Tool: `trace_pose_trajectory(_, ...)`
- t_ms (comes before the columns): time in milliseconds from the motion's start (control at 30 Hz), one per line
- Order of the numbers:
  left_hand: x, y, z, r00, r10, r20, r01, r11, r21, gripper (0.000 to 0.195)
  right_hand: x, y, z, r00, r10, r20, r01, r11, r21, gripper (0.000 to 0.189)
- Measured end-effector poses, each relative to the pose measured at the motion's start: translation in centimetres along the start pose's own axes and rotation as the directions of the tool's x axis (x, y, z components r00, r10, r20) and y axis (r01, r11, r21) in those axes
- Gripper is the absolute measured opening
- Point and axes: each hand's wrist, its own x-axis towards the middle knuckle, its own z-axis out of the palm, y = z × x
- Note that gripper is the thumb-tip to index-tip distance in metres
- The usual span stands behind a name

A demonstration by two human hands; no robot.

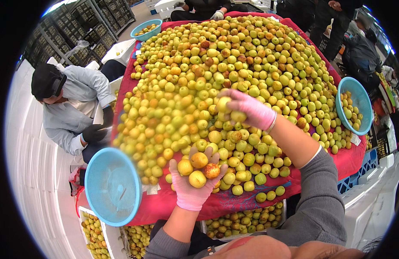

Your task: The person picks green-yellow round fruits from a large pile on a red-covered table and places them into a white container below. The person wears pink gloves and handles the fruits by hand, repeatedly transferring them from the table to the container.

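Observation:
My left hand [192, 195], in a pink glove, is palm up near the front edge of the table. Several yellow jujubes [197, 179] with reddish-brown patches rest on its palm and fingers. Farther out, my right hand [254, 111] wears a matching glove and holds two paler jujubes [223, 104] in its fingers above the heap. A broad pile of green-yellow jujubes [238, 61] covers much of the red cloth [251, 202]. Left of my left hand is a light-blue plastic basket [112, 187] with a small dark sliver on its bottom.
More blue baskets with jujubes stand at the right edge [354, 105] and far left corner [146, 29]. White foam boxes of jujubes [244, 223] sit below the table's front edge. A person with dark gloves [78, 106] sits at the left; others are at the far side and right.

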Motion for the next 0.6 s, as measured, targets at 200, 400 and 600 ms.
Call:
trace_pose_trajectory(200,0.8,0.2,-0.3,0.98,0.159,-0.121,-0.145,0.983,0.116,0.073,-2.3,6.6,10.7,0.929,-0.353,0.107,0.278,0.481,-0.832,0.052)
trace_pose_trajectory(400,0.7,1.9,-0.7,0.993,0.107,-0.055,-0.11,0.993,-0.045,0.074,1.5,5.0,8.3,0.803,-0.209,0.559,0.568,0.552,-0.61,0.049)
trace_pose_trajectory(600,0.0,2.6,0.8,0.993,0.105,0.046,-0.1,0.99,-0.101,0.073,19.5,-4.5,-2.3,0.932,-0.334,-0.141,-0.109,0.112,-0.988,0.043)
